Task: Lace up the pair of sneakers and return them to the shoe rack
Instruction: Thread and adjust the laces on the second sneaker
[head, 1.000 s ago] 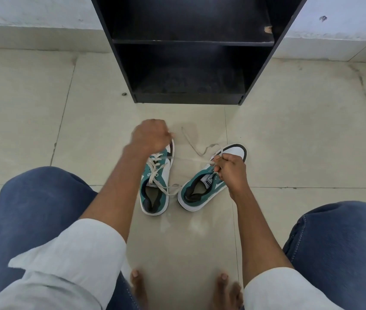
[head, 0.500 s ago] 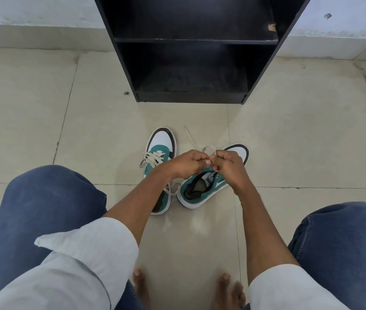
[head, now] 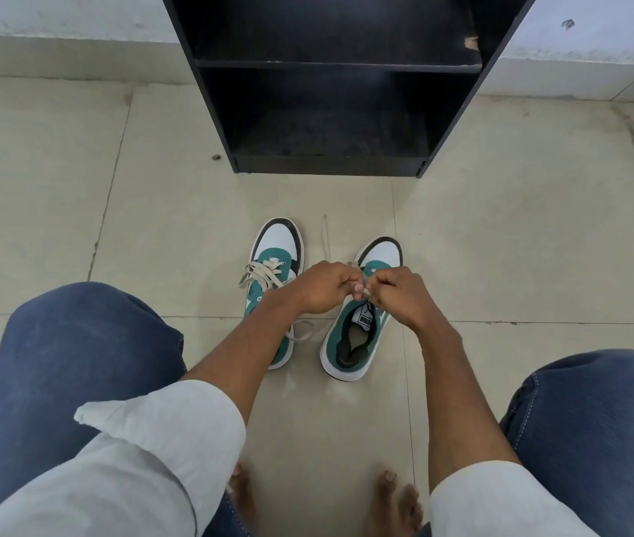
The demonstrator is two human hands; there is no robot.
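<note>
Two green and white sneakers stand on the tiled floor between my knees. The left sneaker point(head: 274, 250) has cream laces threaded through it, with loose ends hanging off its sides. The right sneaker point(head: 354, 339) lies open, its tongue label showing. Over its front, my left hand point(head: 323, 286) and my right hand point(head: 400, 294) meet, both pinching a cream shoelace point(head: 325, 236) whose free end trails on the floor toward the rack. The black shoe rack point(head: 331, 110) stands straight ahead with bare shelves.
My jeans-clad knees point(head: 75, 354) flank the shoes on both sides, and my bare toes point(head: 393, 498) show at the bottom. A white wall base point(head: 56, 52) runs behind the rack. A small speck of debris point(head: 215, 157) lies left of the rack.
My left hand left the left sneaker and came across to join my right hand at the right sneaker's lace. The right sneaker has turned straighter, toe toward the rack.
</note>
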